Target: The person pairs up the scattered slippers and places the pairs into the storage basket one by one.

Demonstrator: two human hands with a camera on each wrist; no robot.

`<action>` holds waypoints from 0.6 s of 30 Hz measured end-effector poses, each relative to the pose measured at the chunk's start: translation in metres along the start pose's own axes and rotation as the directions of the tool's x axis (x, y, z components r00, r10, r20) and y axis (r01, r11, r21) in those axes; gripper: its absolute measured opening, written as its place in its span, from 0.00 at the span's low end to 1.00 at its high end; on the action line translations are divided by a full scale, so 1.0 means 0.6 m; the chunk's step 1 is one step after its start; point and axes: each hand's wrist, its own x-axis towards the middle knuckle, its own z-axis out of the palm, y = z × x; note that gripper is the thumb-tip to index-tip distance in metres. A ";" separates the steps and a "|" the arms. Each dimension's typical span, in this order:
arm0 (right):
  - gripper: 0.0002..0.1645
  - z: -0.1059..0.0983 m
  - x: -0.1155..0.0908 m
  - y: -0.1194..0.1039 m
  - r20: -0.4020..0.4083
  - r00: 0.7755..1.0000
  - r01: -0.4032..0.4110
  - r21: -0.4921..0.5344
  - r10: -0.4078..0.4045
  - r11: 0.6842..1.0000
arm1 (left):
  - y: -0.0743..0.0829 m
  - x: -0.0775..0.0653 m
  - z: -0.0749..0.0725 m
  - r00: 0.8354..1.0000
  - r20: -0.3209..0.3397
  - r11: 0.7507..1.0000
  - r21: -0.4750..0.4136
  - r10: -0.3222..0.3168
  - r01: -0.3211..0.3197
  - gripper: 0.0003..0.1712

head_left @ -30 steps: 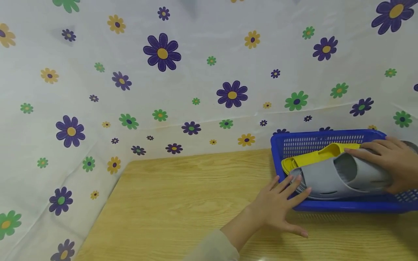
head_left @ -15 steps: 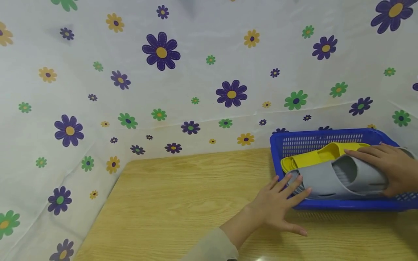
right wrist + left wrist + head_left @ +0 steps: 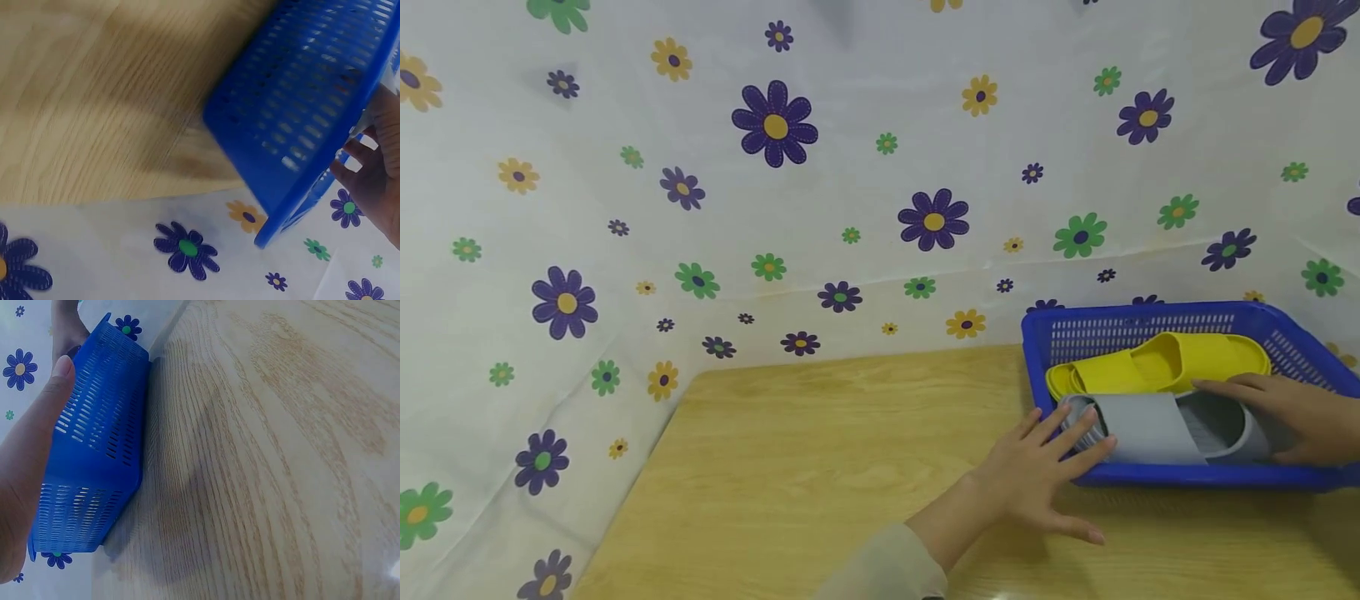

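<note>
A blue plastic basket [image 3: 1150, 476] holds yellow slippers [image 3: 1217, 357] along its far side and grey slippers [image 3: 1150, 425] along its near side, toes to the left. My right hand [image 3: 1311, 417] holds the grey slippers by the heel end, fingers over the top and thumb on the near side; the heel is mostly covered. Spread, straight fingers of my left hand [image 3: 1030, 479] lie over the basket's front left corner, by the grey toes. In the right wrist view, the fingers of my right hand [image 3: 381, 159] show beyond the basket rim [image 3: 331, 153].
The basket stands at the right of a wood-grain table [image 3: 820, 467]. A white flower-printed sheet [image 3: 850, 183] rises behind the table and along its left side.
The grey slippers have gone down and flattened into the basket, with my right hand lowering along with them. More of the yellow slippers shows. My left hand has stayed in place.
</note>
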 end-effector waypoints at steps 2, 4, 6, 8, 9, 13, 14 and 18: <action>0.66 0.003 -0.001 -0.002 0.012 1.000 -0.024 0.014 0.024 1.000 | 0.001 -0.001 -0.001 1.000 0.010 1.000 -0.001 0.003 -0.003 0.59; 0.66 0.002 -0.001 -0.002 0.022 0.999 -0.043 0.002 0.043 0.999 | 0.001 -0.002 -0.002 1.000 0.011 1.000 -0.009 0.008 -0.008 0.59; 0.65 0.000 0.000 -0.002 0.021 0.998 -0.056 0.001 0.056 0.998 | -0.002 -0.002 0.000 1.000 0.007 1.000 -0.023 0.014 -0.013 0.59; 0.66 -0.004 0.000 -0.001 0.018 0.996 -0.086 0.005 0.086 0.996 | -0.005 -0.002 0.003 1.000 0.003 0.999 -0.041 0.012 -0.012 0.59; 0.66 -0.006 0.002 -0.001 0.012 0.995 -0.100 0.010 0.100 0.995 | -0.008 -0.003 0.005 1.000 0.005 0.999 -0.053 0.005 -0.005 0.59; 0.73 -0.015 0.006 -0.001 -0.008 0.987 -0.163 0.022 0.163 0.986 | -0.022 -0.011 0.013 0.999 0.014 0.996 -0.080 -0.046 0.047 0.58; 0.74 -0.017 0.006 -0.002 -0.015 0.986 -0.168 0.021 0.168 0.986 | -0.025 -0.014 0.015 0.998 0.020 0.994 -0.086 -0.061 0.063 0.58; 0.74 -0.024 0.006 -0.008 -0.063 0.985 -0.155 0.043 0.158 0.987 | -0.042 -0.025 0.016 0.993 0.035 0.986 -0.121 -0.112 0.115 0.59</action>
